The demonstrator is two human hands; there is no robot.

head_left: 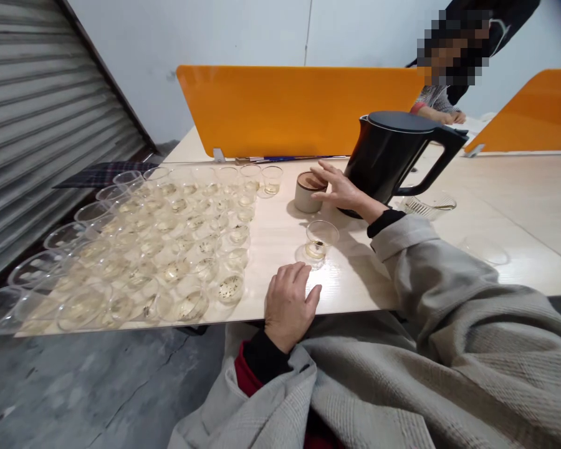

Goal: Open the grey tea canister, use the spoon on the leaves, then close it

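My right hand (340, 187) reaches over a small pale jar (307, 198) with a brown top. Its fingers are spread at the jar's rim; I cannot tell whether they press on it. Just behind that hand stands a black electric kettle (376, 156). My left hand (288, 304) lies flat near the table's front edge, thumb apart, with nothing in it. Beyond its fingertips is one clear plastic cup (321, 236) with a little pale liquid and dark bits at the bottom. To the left, many similar clear cups (177, 240) stand in close rows.
An orange divider (303, 112) runs along the table's back, with thin pens or sticks lying at its foot. A clear ribbed vessel (427, 204) sits right of the kettle. Beyond the divider, another person's hands (442, 117) rest on a surface. A metal shutter (42, 93) rises at left.
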